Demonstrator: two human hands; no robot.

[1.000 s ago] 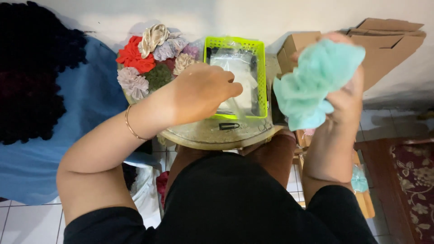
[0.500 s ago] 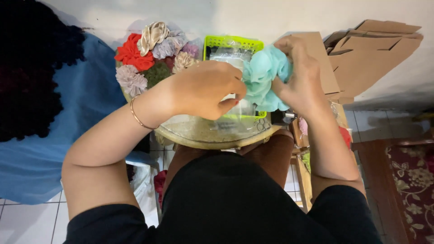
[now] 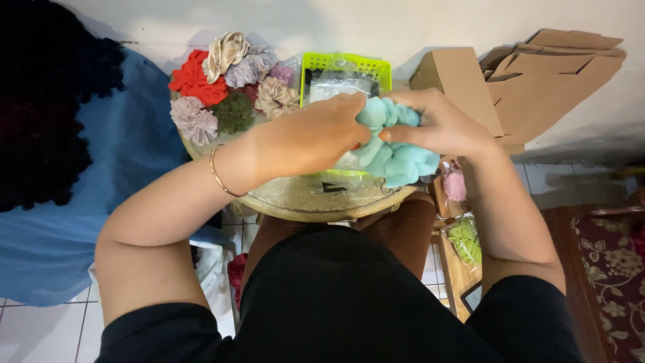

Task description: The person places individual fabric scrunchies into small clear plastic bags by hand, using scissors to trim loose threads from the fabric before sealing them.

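Seen from above, a seated person works over a small round table [image 3: 295, 202] at the centre of the frame. Both hands meet on a pale turquoise fabric scrunchie [image 3: 393, 151], just right of centre and a little above the tabletop. The left hand [image 3: 316, 134] comes in from the lower left, fingers curled closed over the scrunchie's left side. The right hand [image 3: 440, 124] comes in from the right, thumb and fingers pinched shut on its upper edge. A thin bangle [image 3: 218, 175] circles the left wrist.

The scrunchie looks soft, light and springy: gathered cloth in deep ruffles that gives under the fingers. It should not slip or break, and is best held by pinching a thick fold or hooking fingers through the ring.

Under the hands lies a clear, glossy plastic bag [image 3: 342, 168], probably slippery and crinkly. Behind them, at the top centre, stands a lime green plastic basket [image 3: 346, 64] with a rigid lattice wall, holding more clear bags. To its left, a heap of scrunchies [image 3: 225, 84] fills the upper left part of the table: red, cream satin, lilac, dusty pink, dark green, all puffy and pleated.

At the upper right, flat brown cardboard boxes [image 3: 531, 74] lean against the white wall. A blue cloth [image 3: 80, 188] spreads across the left of the frame.
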